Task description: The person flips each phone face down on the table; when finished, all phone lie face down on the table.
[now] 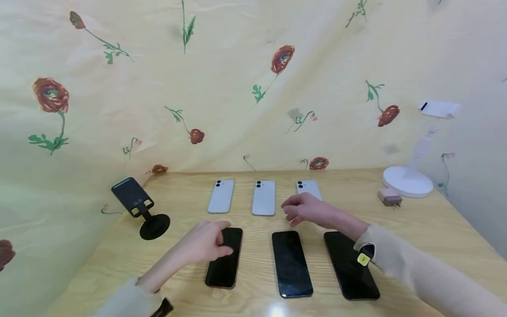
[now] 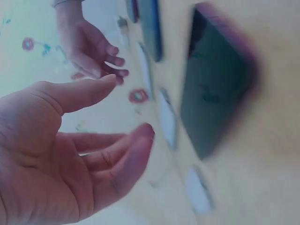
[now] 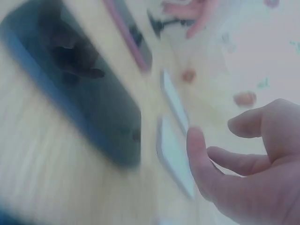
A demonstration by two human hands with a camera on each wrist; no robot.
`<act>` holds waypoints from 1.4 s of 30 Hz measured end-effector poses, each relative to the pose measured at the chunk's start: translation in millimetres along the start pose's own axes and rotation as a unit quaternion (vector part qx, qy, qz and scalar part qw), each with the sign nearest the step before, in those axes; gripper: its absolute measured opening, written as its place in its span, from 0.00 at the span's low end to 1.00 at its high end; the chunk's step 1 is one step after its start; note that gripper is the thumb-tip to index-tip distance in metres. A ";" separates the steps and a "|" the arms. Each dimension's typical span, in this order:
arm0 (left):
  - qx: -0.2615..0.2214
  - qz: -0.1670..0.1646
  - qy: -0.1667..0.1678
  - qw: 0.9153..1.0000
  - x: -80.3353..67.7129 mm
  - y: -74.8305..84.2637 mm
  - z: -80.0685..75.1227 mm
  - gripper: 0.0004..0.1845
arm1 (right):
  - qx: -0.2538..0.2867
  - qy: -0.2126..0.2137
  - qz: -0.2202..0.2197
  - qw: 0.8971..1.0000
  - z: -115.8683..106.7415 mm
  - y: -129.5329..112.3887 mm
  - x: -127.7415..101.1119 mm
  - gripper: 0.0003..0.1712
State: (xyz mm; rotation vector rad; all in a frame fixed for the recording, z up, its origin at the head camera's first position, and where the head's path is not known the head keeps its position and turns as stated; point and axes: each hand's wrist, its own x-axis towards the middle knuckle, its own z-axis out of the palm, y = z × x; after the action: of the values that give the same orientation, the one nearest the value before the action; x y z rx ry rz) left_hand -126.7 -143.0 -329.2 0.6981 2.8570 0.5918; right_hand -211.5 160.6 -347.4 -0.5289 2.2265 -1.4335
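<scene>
Above the left black phone [image 1: 222, 274] is my left hand [image 1: 203, 243], thumb and fingers apart and loosely bent, nothing between them. The left wrist view also shows this empty gap between thumb and fingertips. My right hand [image 1: 310, 209] hovers between the rows, fingers relaxed and empty, covering the lower part of the right white phone [image 1: 310, 187]. Two more white phones lie in the back row, a middle one [image 1: 264, 198] and a left one [image 1: 222, 197], camera sides up. In front lie a middle black phone [image 1: 292, 264] and a right one [image 1: 350, 268], partly under my right forearm.
A black phone stand [image 1: 154, 226] is at the left of the wooden table [image 1: 253, 304]. At the back right are a white stand [image 1: 408, 181] with a round base and a plug adapter [image 1: 390, 197]. Flower-patterned cloth [image 1: 237, 88] hangs behind the table.
</scene>
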 end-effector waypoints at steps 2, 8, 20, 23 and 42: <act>-0.001 -0.027 0.001 1.000 -18.3 -11.1 2.0 0.36 | 0.049 -0.026 0.023 0.998 13.2 -6.3 6.1 0.25; 0.004 -0.068 0.005 0.998 -44.4 -27.2 13.9 0.46 | 0.142 -0.060 0.072 0.985 53.0 -20.7 25.9 0.27; -0.001 -0.016 0.000 1.000 -46.9 -30.2 43.4 0.54 | 0.160 -0.047 0.141 0.976 101.7 -30.3 46.9 0.28; -0.005 -0.011 -0.002 1.000 -45.2 -32.0 47.0 0.54 | 0.164 -0.042 0.146 0.975 106.5 -29.4 48.9 0.29; 0.003 0.022 -0.060 0.998 -42.8 -35.4 46.9 0.42 | 0.104 -0.059 0.140 0.983 116.3 -30.6 58.9 0.29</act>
State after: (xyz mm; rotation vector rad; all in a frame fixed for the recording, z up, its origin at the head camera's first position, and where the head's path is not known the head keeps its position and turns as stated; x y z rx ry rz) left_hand -93.0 -175.9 -384.5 0.7725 2.7409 0.5273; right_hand -193.9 29.9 -371.2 -0.2133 1.9405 -1.4236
